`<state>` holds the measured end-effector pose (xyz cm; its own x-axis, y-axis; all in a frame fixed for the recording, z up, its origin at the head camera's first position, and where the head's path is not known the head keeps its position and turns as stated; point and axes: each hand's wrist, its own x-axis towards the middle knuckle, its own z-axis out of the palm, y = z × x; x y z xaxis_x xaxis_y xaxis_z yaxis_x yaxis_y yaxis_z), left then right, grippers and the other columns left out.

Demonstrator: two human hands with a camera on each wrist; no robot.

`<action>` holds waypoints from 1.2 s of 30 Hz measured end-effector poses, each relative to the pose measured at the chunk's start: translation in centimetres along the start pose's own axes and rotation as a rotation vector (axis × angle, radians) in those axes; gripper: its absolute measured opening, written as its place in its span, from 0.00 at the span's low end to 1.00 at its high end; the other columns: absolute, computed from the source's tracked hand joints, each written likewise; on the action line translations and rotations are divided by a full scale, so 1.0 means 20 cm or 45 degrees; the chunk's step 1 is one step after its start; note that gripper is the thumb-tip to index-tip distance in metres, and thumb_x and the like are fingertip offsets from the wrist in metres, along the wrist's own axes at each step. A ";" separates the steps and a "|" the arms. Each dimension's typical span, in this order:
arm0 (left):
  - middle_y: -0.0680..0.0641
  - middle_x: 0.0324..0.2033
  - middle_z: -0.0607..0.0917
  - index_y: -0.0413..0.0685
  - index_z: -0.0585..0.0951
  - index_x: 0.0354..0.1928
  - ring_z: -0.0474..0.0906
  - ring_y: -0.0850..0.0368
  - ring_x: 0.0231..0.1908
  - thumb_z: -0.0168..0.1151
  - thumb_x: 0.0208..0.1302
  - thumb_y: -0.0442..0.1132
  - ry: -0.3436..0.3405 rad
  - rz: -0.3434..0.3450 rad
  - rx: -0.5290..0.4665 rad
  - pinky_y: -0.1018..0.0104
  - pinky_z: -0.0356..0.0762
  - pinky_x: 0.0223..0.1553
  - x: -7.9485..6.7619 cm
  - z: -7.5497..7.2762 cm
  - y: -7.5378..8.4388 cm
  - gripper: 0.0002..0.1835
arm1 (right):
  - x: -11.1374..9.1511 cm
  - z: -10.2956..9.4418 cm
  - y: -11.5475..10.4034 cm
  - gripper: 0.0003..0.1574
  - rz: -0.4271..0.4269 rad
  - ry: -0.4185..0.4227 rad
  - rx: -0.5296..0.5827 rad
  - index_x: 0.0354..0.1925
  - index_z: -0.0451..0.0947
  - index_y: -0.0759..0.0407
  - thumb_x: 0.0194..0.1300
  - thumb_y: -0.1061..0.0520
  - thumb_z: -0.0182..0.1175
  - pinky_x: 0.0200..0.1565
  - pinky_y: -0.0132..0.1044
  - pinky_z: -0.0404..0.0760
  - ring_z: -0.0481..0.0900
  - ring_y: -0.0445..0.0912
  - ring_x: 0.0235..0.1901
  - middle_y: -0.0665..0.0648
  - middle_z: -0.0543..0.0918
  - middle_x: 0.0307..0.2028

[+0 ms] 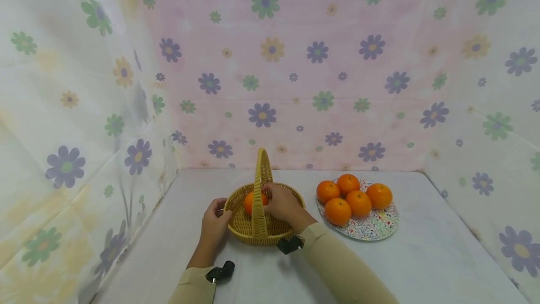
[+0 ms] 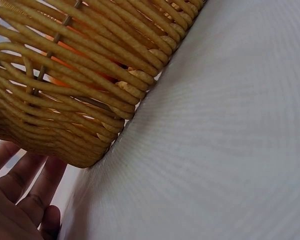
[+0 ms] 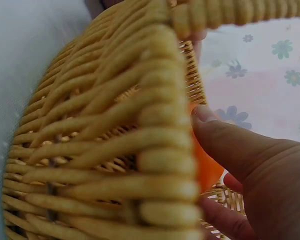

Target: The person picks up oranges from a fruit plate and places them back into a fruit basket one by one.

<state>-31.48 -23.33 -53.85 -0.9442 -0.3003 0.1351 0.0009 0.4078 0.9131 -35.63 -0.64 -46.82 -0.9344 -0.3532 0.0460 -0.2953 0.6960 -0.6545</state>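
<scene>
A yellow wicker basket [image 1: 263, 239] with a tall arched handle stands on the table. My right hand [image 1: 281, 203] reaches into it past the handle and grips an orange [image 1: 249, 203] between thumb and fingers. In the right wrist view the thumb [image 3: 230, 142] presses on the fruit, which the woven wall partly hides. At the basket's left side, my left hand [image 1: 216, 223] rests on the outer wall, thumb near the rim. Its fingers [image 2: 42, 187] extend fairly straight along the wicker in the left wrist view, where bits of orange show through the weave.
To the right of the basket lies a round speckled plate [image 1: 377, 229] bearing several oranges [image 1: 358, 203]. White cloth covers the table [image 1: 168, 257]. Flowered fabric [image 1: 295, 121] hangs behind and on both sides.
</scene>
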 end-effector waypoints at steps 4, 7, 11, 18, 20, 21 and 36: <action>0.44 0.56 0.83 0.48 0.77 0.62 0.81 0.48 0.54 0.61 0.65 0.40 0.006 0.014 -0.004 0.54 0.80 0.56 -0.01 0.00 0.01 0.23 | -0.02 -0.03 -0.02 0.34 -0.010 -0.002 0.004 0.62 0.77 0.49 0.60 0.47 0.75 0.50 0.46 0.82 0.80 0.47 0.47 0.54 0.84 0.50; 0.44 0.56 0.83 0.48 0.78 0.61 0.81 0.49 0.53 0.61 0.64 0.40 0.007 0.016 -0.007 0.57 0.80 0.54 -0.01 -0.01 0.02 0.22 | -0.04 -0.06 -0.04 0.33 -0.005 0.002 0.010 0.61 0.78 0.48 0.59 0.46 0.75 0.51 0.46 0.82 0.79 0.47 0.47 0.54 0.83 0.50; 0.44 0.56 0.83 0.48 0.78 0.62 0.81 0.49 0.53 0.61 0.65 0.40 0.001 0.014 -0.011 0.56 0.81 0.55 0.00 0.00 0.02 0.22 | -0.07 -0.08 -0.05 0.34 0.027 0.016 0.043 0.61 0.78 0.46 0.58 0.45 0.76 0.55 0.48 0.83 0.80 0.48 0.51 0.52 0.84 0.52; 0.43 0.57 0.83 0.48 0.77 0.62 0.81 0.49 0.54 0.60 0.65 0.40 -0.012 0.011 -0.012 0.56 0.81 0.55 0.00 0.00 0.02 0.23 | -0.14 -0.11 -0.04 0.34 -0.013 0.052 0.087 0.60 0.79 0.51 0.58 0.45 0.77 0.55 0.47 0.84 0.81 0.49 0.51 0.55 0.84 0.54; 0.43 0.57 0.82 0.48 0.77 0.62 0.81 0.49 0.54 0.60 0.65 0.40 -0.012 0.008 -0.015 0.56 0.81 0.55 0.00 -0.01 0.02 0.23 | -0.16 -0.11 -0.03 0.35 -0.015 0.061 0.110 0.60 0.79 0.51 0.57 0.44 0.77 0.54 0.46 0.84 0.81 0.50 0.51 0.55 0.84 0.54; 0.43 0.57 0.82 0.48 0.77 0.62 0.81 0.48 0.54 0.60 0.66 0.40 -0.014 0.007 -0.016 0.56 0.81 0.55 0.01 -0.01 0.02 0.23 | -0.17 -0.12 -0.03 0.35 -0.015 0.066 0.120 0.60 0.79 0.50 0.57 0.43 0.77 0.53 0.46 0.84 0.81 0.49 0.50 0.55 0.84 0.55; 0.45 0.56 0.83 0.49 0.78 0.61 0.81 0.49 0.53 0.61 0.65 0.41 -0.002 0.008 -0.005 0.57 0.81 0.55 -0.01 -0.01 0.00 0.22 | -0.33 -0.23 0.10 0.46 -0.034 0.170 0.244 0.61 0.79 0.49 0.51 0.28 0.75 0.51 0.47 0.86 0.83 0.51 0.53 0.53 0.84 0.57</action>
<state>-31.28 -23.43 -53.69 -0.9446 -0.2966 0.1403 0.0081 0.4066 0.9136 -30.91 5.94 -44.99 -0.9486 -0.2753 0.1561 -0.2889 0.5515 -0.7825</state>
